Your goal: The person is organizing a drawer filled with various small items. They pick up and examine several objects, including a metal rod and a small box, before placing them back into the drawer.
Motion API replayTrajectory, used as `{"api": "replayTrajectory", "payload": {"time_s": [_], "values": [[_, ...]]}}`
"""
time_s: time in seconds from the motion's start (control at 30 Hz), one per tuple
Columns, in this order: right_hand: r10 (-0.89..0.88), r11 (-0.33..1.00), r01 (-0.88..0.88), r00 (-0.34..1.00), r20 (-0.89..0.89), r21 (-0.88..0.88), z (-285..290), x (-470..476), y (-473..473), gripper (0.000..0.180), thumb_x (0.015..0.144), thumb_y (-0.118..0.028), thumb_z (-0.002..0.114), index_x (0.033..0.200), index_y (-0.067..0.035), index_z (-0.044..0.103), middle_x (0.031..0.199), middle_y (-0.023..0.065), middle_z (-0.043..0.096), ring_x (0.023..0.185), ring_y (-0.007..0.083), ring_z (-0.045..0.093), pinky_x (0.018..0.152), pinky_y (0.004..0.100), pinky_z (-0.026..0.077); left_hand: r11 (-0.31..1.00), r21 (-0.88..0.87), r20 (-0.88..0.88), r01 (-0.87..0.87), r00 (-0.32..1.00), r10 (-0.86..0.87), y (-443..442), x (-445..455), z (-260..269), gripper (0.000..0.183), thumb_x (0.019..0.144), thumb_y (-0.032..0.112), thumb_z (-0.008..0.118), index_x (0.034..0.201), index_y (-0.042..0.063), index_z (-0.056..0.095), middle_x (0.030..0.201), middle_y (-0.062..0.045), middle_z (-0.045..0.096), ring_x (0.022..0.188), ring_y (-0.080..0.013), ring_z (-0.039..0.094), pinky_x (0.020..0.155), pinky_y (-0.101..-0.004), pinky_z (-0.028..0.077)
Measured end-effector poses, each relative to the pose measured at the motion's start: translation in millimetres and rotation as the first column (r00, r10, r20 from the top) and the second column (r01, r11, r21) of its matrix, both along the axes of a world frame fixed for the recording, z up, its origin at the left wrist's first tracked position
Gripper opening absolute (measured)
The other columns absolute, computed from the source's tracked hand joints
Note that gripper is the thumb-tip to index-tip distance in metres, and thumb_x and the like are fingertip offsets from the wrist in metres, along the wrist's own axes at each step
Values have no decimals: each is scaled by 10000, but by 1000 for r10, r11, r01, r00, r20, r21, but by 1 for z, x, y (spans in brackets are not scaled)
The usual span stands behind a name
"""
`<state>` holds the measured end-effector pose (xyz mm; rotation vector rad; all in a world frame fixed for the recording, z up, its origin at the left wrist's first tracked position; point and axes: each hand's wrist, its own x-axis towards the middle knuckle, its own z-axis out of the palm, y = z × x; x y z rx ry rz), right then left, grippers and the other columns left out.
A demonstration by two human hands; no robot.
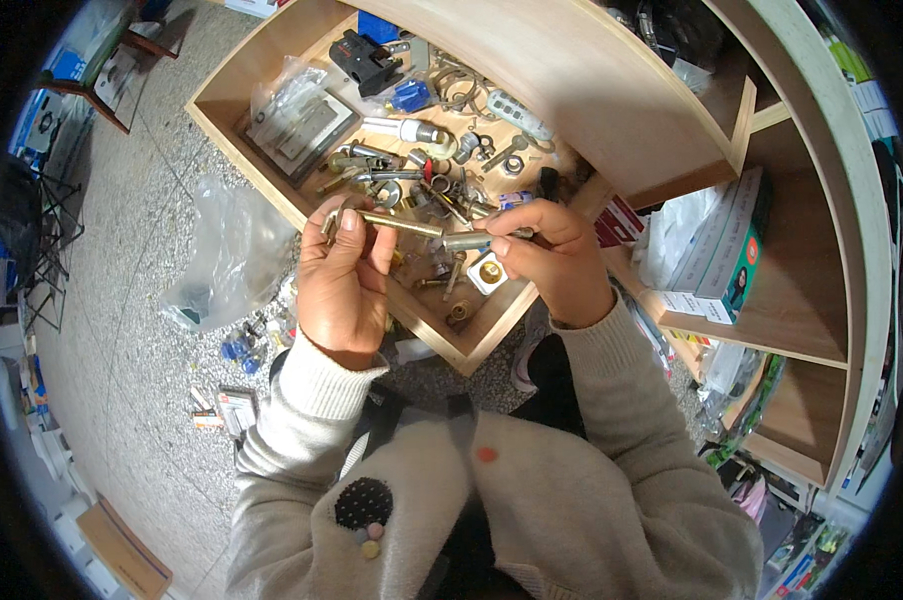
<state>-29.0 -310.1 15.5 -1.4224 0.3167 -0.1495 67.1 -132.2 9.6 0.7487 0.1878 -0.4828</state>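
My left hand [344, 281] holds a yellowish metal hook bolt [405, 223] by its bent end, with the thumb along the shank. In my right hand [560, 259] is a silver metal sleeve [465, 240], pinched between thumb and fingers. The bolt's threaded end points at the sleeve and sits very close to its mouth; whether they touch I cannot tell. Both hands are above the near part of a wooden drawer [427, 321]. Below them lie loose bolts, nuts and fittings, a compact fluorescent bulb [403, 129] and a small white square piece with a brass centre [488, 273].
A grey power strip [519, 112], a black plastic part [364, 61] and bagged switch plates [301, 124] lie farther back in the drawer. A clear plastic bag [230, 255] rests on the speckled floor at left. Wooden shelves [789, 300] with boxes [721, 255] stand at right.
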Motion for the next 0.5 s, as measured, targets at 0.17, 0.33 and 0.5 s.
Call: {"api": "replayTrajectory", "payload": {"time_s": [0.17, 0.33, 0.5], "values": [[-111, 994, 111, 988, 105, 8, -1, 1, 9, 148, 780, 27, 575, 923, 9, 609, 921, 103, 629, 656, 71, 542, 585, 201, 449, 999, 6, -45, -46, 998, 46, -2, -2, -3, 147, 900, 31, 495, 1046, 48, 497, 984, -88, 576, 908, -184, 594, 790, -286, 555], [-149, 989, 149, 985, 86, 12, 0, 1, 13, 168, 784, 44, 564, 946, 15, 598, 1010, 132, 620, 722, 100, 568, 642, 222, 480, 997, -9, -62, -76, 995, 75, -4, -4, -4, 163, 893, -14, 481, 1045, 42, 496, 1011, -92, 571, 974, -201, 584, 846, -285, 535], [-157, 984, 166, 978, 135, -60, -4, 2, 14, 179, 804, 35, 560, 979, 19, 595, 1052, 131, 609, 795, 123, 589, 710, 237, 495, 999, 21, -27, -47, 999, 47, -4, -5, -6, 209, 898, -28, 451, 1100, 20, 479, 1093, -133, 547, 1035, -231, 561, 878, -277, 520]]}}
